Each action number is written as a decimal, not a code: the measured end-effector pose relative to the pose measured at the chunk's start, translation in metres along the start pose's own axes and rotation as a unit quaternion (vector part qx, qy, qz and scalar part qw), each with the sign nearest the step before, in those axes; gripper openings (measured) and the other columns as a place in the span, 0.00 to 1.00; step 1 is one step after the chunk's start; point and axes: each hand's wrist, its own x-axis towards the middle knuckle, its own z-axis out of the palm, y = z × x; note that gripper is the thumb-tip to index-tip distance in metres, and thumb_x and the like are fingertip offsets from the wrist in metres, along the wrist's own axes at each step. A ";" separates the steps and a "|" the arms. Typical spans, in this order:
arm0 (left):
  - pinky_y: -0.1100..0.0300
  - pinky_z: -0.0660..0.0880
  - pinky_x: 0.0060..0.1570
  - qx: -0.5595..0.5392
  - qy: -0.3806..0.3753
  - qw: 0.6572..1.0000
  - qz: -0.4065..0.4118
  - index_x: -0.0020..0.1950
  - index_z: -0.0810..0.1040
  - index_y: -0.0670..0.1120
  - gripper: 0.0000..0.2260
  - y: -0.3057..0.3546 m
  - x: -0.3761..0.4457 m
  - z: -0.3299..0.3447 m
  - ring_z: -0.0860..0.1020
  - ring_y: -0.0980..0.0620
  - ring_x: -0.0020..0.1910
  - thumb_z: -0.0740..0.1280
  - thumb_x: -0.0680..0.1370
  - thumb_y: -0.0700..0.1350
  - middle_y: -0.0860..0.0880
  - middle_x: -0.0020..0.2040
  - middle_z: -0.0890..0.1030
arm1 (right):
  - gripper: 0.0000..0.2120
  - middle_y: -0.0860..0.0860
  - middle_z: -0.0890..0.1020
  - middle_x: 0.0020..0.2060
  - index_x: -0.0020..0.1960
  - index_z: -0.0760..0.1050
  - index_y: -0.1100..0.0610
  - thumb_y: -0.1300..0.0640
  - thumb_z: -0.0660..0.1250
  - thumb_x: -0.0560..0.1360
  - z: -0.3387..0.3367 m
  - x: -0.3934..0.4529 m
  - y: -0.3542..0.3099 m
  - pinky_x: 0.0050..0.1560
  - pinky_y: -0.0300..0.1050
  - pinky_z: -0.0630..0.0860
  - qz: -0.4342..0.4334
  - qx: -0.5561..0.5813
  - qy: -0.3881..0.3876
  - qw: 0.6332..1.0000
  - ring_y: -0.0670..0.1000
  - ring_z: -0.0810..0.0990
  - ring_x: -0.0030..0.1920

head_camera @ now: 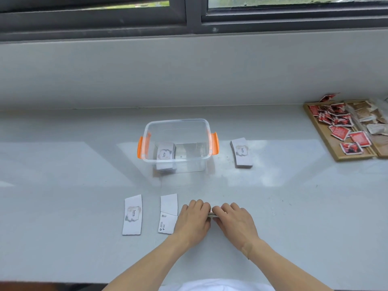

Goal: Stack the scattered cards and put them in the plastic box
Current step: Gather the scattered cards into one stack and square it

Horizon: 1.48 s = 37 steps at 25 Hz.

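Observation:
A clear plastic box (206, 124) with orange side latches stands in the middle of the grey sill, and a stack of white "love" cards (165, 153) lies inside at its left. Another card stack (241, 153) rests on the sill to the right of the box. Near the front, my left hand (194, 217) and my right hand (235, 219) close together around a small pile of cards (212, 214), mostly hidden between the fingers. One card (132, 215) lies face up at the left. Two overlapping cards (168, 213) lie just left of my left hand.
A wooden tray (333, 147) with several red packets and brown sachets sits at the far right. A window frame (193, 19) runs along the back behind a raised ledge. The sill's front edge lies just below my forearms.

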 end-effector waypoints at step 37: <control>0.58 0.70 0.58 -0.284 0.008 0.959 -0.001 0.60 0.80 0.53 0.16 -0.042 -0.007 -0.016 0.75 0.50 0.55 0.59 0.81 0.37 0.49 0.55 0.82 | 0.41 0.51 0.60 0.77 0.77 0.53 0.44 0.40 0.69 0.70 0.010 -0.005 -0.001 0.67 0.58 0.69 0.038 -0.001 -0.039 0.999 0.59 0.61 0.75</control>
